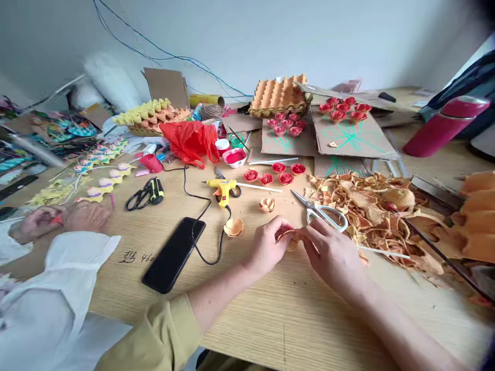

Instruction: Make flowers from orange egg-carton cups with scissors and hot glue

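Note:
My left hand (266, 246) and my right hand (331, 253) meet at the middle of the wooden table (270, 309). Both pinch a small curled piece of orange egg-carton (291, 240) between their fingertips. An unpainted carton flower (266, 204) and a carton cup (234, 226) lie just beyond my left hand. White-handled scissors (323, 210) rest right above my right hand. A yellow glue gun (223, 188) stands behind the cup, with its black cord looping past a black phone (174, 253).
A heap of carton scraps (379, 216) fills the right side. Red painted flowers (275, 175) sit further back, more on cardboard sheets (350, 136). Egg trays (280, 95), a red bag (189, 141), black scissors (146, 196) and a red bottle (444, 126) stand around. Another person's hands (58, 221) work at left.

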Demonstrator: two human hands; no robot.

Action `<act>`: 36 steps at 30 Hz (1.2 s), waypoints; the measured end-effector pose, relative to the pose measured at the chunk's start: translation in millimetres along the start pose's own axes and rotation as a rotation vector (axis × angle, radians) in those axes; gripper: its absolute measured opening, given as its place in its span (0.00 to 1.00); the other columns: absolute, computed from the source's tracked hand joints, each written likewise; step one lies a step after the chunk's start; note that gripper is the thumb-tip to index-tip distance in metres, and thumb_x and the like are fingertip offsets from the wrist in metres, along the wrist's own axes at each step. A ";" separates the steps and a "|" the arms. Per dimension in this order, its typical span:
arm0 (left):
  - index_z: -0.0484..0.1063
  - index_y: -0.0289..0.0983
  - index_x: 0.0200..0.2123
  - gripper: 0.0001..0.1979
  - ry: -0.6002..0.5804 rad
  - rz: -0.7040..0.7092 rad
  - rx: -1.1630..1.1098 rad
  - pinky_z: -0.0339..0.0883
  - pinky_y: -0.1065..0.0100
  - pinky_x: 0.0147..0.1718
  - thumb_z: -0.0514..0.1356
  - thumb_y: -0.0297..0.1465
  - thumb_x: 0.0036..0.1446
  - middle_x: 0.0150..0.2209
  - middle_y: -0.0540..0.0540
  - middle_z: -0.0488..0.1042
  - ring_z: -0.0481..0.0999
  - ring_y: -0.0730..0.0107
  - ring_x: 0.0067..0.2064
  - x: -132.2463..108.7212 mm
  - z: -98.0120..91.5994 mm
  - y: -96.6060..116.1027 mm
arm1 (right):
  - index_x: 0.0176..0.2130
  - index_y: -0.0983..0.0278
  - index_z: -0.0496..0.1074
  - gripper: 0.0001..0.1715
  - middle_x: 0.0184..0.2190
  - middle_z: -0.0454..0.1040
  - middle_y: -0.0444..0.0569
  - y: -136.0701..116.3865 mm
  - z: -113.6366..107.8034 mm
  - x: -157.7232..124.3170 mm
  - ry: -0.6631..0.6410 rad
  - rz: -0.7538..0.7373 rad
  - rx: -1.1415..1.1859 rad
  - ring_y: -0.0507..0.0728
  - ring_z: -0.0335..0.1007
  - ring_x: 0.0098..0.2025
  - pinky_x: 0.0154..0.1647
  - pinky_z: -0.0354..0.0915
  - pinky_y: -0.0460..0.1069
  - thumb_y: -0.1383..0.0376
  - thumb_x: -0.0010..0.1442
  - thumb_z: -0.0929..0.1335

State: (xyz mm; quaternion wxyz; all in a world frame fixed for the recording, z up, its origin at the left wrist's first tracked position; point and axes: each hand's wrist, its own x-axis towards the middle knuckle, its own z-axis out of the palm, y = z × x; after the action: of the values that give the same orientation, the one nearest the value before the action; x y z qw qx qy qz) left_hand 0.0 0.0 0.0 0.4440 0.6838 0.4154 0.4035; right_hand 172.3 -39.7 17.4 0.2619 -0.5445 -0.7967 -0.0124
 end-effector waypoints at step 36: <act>0.73 0.37 0.38 0.05 -0.065 0.164 0.087 0.71 0.73 0.37 0.57 0.24 0.64 0.34 0.48 0.79 0.78 0.72 0.35 0.5 -2.0 1.6 | 0.35 0.63 0.76 0.13 0.30 0.71 0.46 1.1 -3.1 3.9 0.015 0.069 0.061 0.52 0.66 0.24 0.21 0.56 0.45 0.63 0.69 0.65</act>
State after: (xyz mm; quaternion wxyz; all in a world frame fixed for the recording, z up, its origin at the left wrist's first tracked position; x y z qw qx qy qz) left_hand -1.3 0.6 2.1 0.3926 0.7468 0.3607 0.3975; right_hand 173.4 -36.8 21.5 0.2845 -0.5633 -0.7755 0.0170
